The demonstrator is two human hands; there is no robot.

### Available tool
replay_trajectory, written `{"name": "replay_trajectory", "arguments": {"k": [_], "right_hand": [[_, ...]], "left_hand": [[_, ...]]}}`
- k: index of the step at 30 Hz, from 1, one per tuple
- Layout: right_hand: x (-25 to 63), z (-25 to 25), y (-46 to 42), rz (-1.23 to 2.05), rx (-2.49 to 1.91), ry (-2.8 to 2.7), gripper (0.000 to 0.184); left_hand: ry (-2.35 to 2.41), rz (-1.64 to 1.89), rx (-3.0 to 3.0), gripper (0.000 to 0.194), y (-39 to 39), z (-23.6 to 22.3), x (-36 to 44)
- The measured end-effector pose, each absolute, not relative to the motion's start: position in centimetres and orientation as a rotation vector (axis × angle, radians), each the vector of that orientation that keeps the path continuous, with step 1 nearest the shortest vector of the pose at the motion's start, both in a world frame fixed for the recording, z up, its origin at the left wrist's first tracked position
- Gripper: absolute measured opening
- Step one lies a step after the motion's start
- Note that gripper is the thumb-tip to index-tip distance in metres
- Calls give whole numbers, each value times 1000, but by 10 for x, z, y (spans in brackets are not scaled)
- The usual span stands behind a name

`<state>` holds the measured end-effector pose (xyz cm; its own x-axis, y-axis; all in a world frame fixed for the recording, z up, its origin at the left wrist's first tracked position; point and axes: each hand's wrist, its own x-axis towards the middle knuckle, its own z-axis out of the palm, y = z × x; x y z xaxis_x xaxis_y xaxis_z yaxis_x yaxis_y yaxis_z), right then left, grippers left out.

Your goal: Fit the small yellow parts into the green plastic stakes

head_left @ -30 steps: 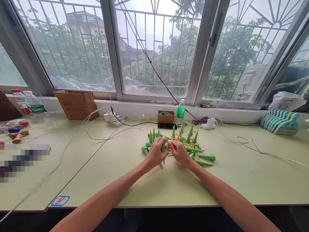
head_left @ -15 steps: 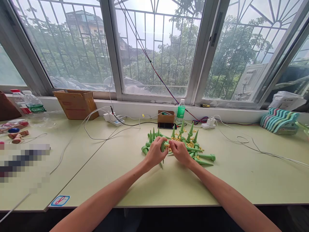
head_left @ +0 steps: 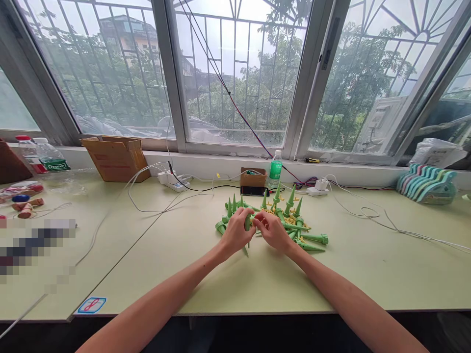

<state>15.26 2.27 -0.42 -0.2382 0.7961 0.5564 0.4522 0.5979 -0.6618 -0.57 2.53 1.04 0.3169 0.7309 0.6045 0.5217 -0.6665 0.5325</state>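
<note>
My left hand [head_left: 234,231] is closed around a green plant watering spike [head_left: 248,223], which points downward. My right hand [head_left: 273,230] meets it from the other side, thumb and fingertips pinched on a small yellow valve [head_left: 252,221] at the spike's side. The fingers cover most of the valve, so how far it sits in the spike cannot be seen. Behind and beside the hands several more green spikes [head_left: 290,200] stand upright or lie on their sides [head_left: 312,239]. Small yellow valves [head_left: 305,226] are scattered among them.
A small open carton [head_left: 253,177], a phone [head_left: 253,191] and a green-labelled bottle [head_left: 275,169] stand behind the pile. Cables and power strips [head_left: 172,181] run along the sill. A larger carton [head_left: 117,159] is at left, teal hangers [head_left: 426,185] at right.
My right fingertips have shifted slightly left and closer to the spike, over the yellow valve that showed between the hands half a second ago. My left hand has barely moved.
</note>
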Motion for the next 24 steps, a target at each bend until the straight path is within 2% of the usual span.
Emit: {"name": "replay_trajectory", "arguments": {"k": [14, 24], "right_hand": [[153, -8, 26, 324, -1055, -1901, 39], [154, -9, 29, 355, -1073, -1905, 43]], "left_hand": [[1119, 1240, 2341, 22, 24, 10, -5], [1104, 1239, 2340, 22, 24, 9, -5]]}}
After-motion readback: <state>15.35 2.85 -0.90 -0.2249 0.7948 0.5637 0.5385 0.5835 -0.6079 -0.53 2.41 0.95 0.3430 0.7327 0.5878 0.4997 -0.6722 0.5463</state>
